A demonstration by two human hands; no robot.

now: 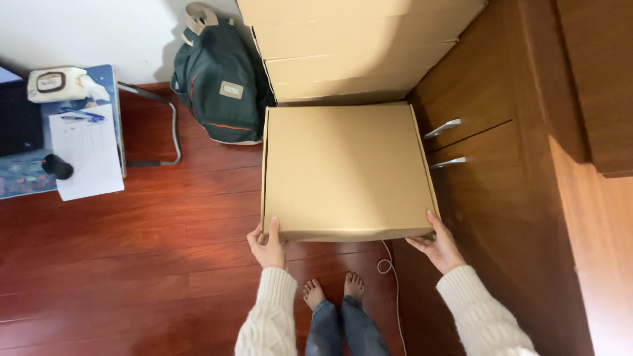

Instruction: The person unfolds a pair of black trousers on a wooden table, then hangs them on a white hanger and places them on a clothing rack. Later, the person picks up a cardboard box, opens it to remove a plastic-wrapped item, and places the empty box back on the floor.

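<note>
- Over the red-brown wooden floor [132, 231], a flat closed cardboard box [346, 171] is held level at its two near corners, its top face turned up toward the camera.
- At the box's near left corner, the left hand [266, 244] grips the edge: the thumb lies up against the side and the fingers curl beneath, so they are clasped on the box.
- At the near right corner, the right hand [438, 245] presses against the side with fingers stretched along the edge; it appears to be supporting the box from underneath, though the underside is hidden.
- Both arms wear cream knitted sleeves [270, 316], and below the box are two bare feet [333, 289] and blue jeans.
- Behind the held box, more cardboard boxes [349, 46] are stacked against the wall.
- A dark green backpack [221, 82] leans just left of that stack.
- To the right stands a wooden cabinet [488, 86] with two metal handles [443, 128] close to the box's right edge.
- Far left, a low table [112, 79] carries a sheet of paper [86, 155] and a pack of wipes [56, 82].
- A white cable [389, 264] lies on the floor near the feet.
</note>
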